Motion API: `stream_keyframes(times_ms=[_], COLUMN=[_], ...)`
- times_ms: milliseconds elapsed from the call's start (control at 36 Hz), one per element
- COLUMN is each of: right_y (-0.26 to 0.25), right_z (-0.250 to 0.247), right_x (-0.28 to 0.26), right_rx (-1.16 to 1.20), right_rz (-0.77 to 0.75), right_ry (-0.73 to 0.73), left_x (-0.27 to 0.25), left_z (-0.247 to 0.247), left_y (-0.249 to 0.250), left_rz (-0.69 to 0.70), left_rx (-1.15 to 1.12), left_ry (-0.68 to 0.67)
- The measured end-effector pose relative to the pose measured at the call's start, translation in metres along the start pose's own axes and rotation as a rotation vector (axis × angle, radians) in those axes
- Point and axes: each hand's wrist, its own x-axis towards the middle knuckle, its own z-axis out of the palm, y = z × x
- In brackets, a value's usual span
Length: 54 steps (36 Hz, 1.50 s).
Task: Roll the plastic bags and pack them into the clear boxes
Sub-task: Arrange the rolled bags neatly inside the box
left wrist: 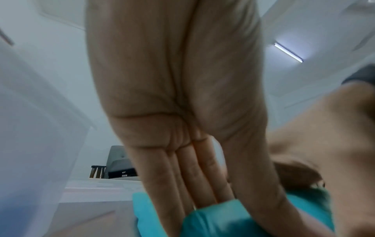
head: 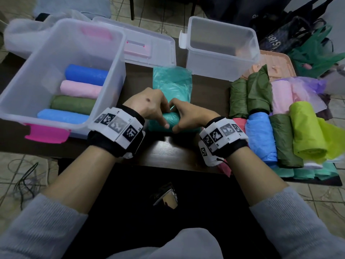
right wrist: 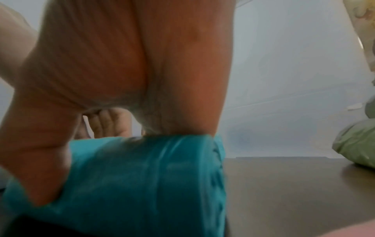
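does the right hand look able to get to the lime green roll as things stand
Probably yes, once it lets go. The right hand is busy gripping the teal bag with the left hand. The lime green roll lies on top of the pile to its right, uncovered, with nothing between.

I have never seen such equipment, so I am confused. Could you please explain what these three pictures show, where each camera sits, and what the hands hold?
No machine: a person works with bare hands, wearing marker bands with cameras on both wrists. The wide picture comes from a head camera; the two close, blurred ones look along each palm. On the dark table, the left hand and right hand together roll a teal plastic bag. The clear box at left holds four rolled bags; another clear box looks empty. More rolled bags wait at right.
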Motion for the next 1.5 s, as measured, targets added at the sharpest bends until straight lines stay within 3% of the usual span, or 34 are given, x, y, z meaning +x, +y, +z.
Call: stream_keyframes(times_ms=[139,306,444,611,694,861,1000,1194,1361,1417,1500], right_y=[-0.003,-0.009,-0.011,-0.011,-0.008,-0.004,-0.005,0.004,0.016,0.019,0.019], right_z=[0.011,0.035,0.062,0.07,0.057,0.02,-0.009,-0.032,-0.031,-0.027,-0.019], right_x=[-0.012,-0.04,-0.049,-0.05,-0.045,-0.025,-0.013,0.0,0.0,-0.003,-0.01], right_rx=[-0.26,-0.486,-0.434,-0.441,-0.492,-0.464,-0.292,-0.139,0.053,0.111,0.003], right_rz=[-0.023,-0.057,-0.032,0.014,-0.018,0.003,0.062,0.087,0.065,0.052,0.021], right_ry=[0.186,0.488,0.49,0.495,0.403,0.198,0.021,-0.071,0.021,0.13,0.308], left_x=[0.008,0.02,0.026,0.028,0.029,0.02,0.013,0.017,0.027,0.032,0.038], left_z=[0.006,-0.005,-0.007,-0.006,-0.01,-0.008,0.001,0.004,-0.012,-0.016,-0.023], left_y=[0.0,0.0,0.006,0.01,0.008,0.009,0.014,0.017,0.014,0.017,0.021], left_rz=[-0.031,-0.05,-0.027,-0.028,-0.055,0.008,-0.006,-0.016,-0.041,-0.054,-0.067], left_rx=[0.031,0.067,0.193,0.254,0.214,0.012,0.059,0.076,0.107,0.157,0.195], left_ry=[0.008,-0.118,-0.323,-0.411,-0.357,-0.089,-0.049,-0.023,-0.13,-0.169,-0.241])
